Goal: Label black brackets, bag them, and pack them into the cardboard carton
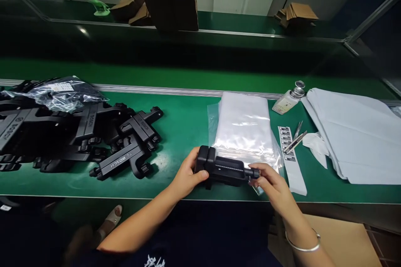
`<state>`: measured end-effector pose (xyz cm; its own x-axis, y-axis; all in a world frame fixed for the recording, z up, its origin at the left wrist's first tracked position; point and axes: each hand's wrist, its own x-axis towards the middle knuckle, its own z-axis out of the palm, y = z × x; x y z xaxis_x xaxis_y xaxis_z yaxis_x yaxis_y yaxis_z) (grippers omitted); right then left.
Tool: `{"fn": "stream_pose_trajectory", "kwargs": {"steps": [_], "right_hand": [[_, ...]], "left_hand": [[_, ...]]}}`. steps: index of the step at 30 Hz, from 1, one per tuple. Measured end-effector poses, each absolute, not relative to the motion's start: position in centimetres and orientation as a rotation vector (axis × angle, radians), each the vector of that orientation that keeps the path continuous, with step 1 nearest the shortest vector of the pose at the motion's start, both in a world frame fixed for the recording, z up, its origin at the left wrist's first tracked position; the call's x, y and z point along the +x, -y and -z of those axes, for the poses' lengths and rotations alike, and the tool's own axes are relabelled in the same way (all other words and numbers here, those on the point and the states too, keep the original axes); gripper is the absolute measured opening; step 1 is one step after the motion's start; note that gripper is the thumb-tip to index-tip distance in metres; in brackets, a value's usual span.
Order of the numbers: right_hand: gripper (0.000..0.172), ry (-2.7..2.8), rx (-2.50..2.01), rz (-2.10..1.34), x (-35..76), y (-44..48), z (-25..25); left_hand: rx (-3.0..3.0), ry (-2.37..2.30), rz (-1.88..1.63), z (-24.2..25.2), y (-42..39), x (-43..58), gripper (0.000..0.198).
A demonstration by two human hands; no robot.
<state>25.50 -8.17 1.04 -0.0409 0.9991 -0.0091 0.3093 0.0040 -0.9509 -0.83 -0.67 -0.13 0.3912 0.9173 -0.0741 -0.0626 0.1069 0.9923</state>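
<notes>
A black plastic bracket part is held level over the near edge of the green bench. My left hand grips its thick left end, fingers wrapped round it. At the narrow right end my right hand pinches it, and also touches the lower edge of a stack of clear plastic bags lying just behind the part.
A pile of black Bosch-marked bracket parts covers the left of the bench, with a crumpled plastic bag on top. Right of the bags lie a label strip, tweezers, a small bottle and stacked white sheets.
</notes>
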Motion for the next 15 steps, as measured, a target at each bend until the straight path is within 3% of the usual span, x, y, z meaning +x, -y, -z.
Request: {"fn": "stream_pose_trajectory", "kwargs": {"steps": [3,7,10,15], "right_hand": [[0.033,1.297,-1.423,-1.195,25.1,8.0,-0.3],[0.018,1.697,-1.354,-0.626,25.2,8.9,-0.6],[0.027,1.896,-1.176,-0.408,25.6,9.4,-0.7],[0.024,1.419,-1.386,-0.831,24.9,8.9,0.8]], "left_hand": [[1.376,-0.925,-0.846,-0.2,0.7,-0.8,0.071],[1.037,-0.85,-0.804,0.0,0.5,-0.1,0.065],[0.842,-0.791,-0.773,0.4,0.6,0.2,0.06],[1.1,-0.749,-0.867,0.6,0.7,-0.6,0.064]]}}
